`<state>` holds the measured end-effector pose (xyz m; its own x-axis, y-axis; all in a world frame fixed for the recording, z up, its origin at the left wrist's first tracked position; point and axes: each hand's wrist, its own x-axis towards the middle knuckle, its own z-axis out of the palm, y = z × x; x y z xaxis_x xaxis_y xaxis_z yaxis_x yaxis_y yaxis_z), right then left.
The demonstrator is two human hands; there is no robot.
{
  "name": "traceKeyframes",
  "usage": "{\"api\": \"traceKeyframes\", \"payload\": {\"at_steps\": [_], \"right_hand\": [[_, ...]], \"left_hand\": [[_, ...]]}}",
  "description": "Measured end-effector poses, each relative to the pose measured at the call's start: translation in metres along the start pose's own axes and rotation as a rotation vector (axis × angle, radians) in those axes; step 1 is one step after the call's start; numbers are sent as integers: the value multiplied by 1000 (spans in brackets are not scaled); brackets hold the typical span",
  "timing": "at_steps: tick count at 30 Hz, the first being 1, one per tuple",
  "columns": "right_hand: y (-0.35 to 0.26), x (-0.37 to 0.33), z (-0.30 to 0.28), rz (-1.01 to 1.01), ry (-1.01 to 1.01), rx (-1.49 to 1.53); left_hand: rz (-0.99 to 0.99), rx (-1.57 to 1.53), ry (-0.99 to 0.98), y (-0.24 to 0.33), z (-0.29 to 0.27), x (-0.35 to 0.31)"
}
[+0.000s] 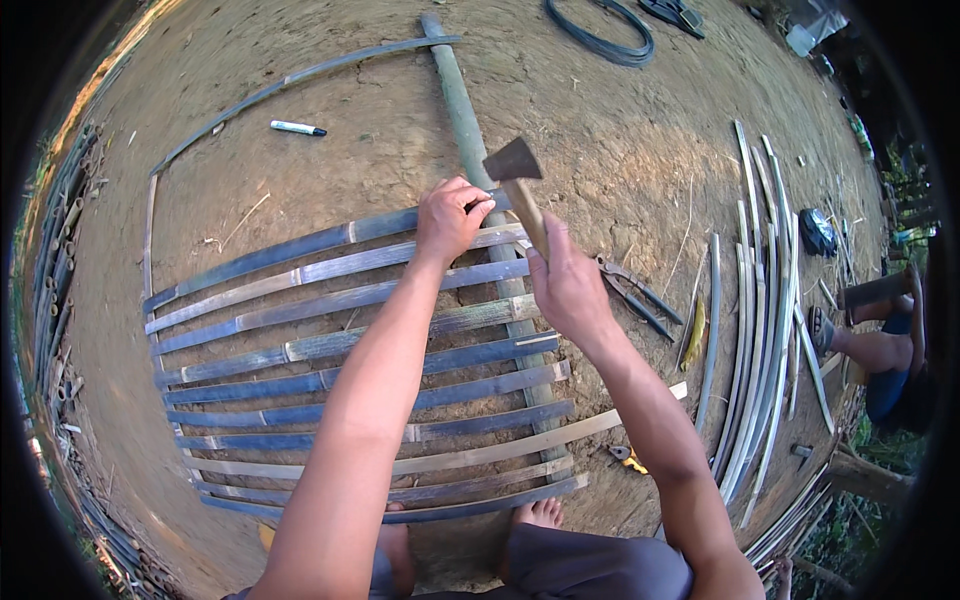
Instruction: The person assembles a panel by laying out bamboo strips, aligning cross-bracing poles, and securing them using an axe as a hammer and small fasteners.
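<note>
My right hand (568, 278) grips the wooden handle of a small hatchet (527, 207), its dark metal head raised just above the bamboo pole. My left hand (452, 218) is closed in a pinch over the right end of the farthest bamboo slat (300, 252); whatever its fingertips hold is too small to make out. Beneath that end runs a greenish bamboo pole (462, 118), stretching away from me. Several more split bamboo slats (380, 295) lie side by side across the pole, nearer to my bare feet.
To the right lie long-handled pliers (640, 297), a yellow-handled tool (628, 459) and a bundle of loose bamboo strips (757, 320). A marker (298, 128) rests on the dirt at the far left, a coil of black tubing (610, 40) at the back. Another person's leg (872, 350) shows at right.
</note>
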<state>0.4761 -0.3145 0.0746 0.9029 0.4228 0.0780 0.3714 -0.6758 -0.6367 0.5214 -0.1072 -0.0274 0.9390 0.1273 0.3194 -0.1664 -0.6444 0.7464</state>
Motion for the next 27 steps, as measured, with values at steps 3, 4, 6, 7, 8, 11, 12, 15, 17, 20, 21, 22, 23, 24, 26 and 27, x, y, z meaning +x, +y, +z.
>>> {"api": "traceKeyframes", "payload": {"at_steps": [3,4,6,7,8,11,12,15,17,20,21,22,23,24,26,27], "right_hand": [[9,5,9,44,-113,-105],[12,6,8,42,-109,-105],[-1,9,3,19,-69,-78],[-6,10,4,-8,-2,-57],[-11,8,2,-31,67,-44],[9,1,13,-54,65,-77],[17,1,13,7,-54,-136],[1,7,3,107,-118,-174],[-19,6,-6,77,-22,-107],[1,2,11,-2,19,-126],[14,3,14,14,-24,-161],[31,4,13,69,-126,-187],[24,7,13,56,-98,-166],[9,10,6,42,-76,-144],[-20,13,-5,35,18,-114],[-16,11,-2,40,-1,-127]], "left_hand": [[-51,28,-17,1,0,1],[-3,31,8,-2,1,1],[32,2,23,-5,-2,-2],[31,11,24,-7,-4,-2],[31,13,24,-6,-3,0],[10,23,3,-1,0,0],[16,43,0,-2,0,0],[-10,27,11,-5,-1,-1],[-33,-27,1,-6,-3,-2],[-36,-8,4,-3,-2,-1],[-14,-3,11,0,2,2],[8,2,18,4,5,3],[18,27,20,0,3,0],[9,9,17,-4,0,-2],[-6,-5,25,-9,-4,0],[-12,-18,28,-8,-4,0]]}}
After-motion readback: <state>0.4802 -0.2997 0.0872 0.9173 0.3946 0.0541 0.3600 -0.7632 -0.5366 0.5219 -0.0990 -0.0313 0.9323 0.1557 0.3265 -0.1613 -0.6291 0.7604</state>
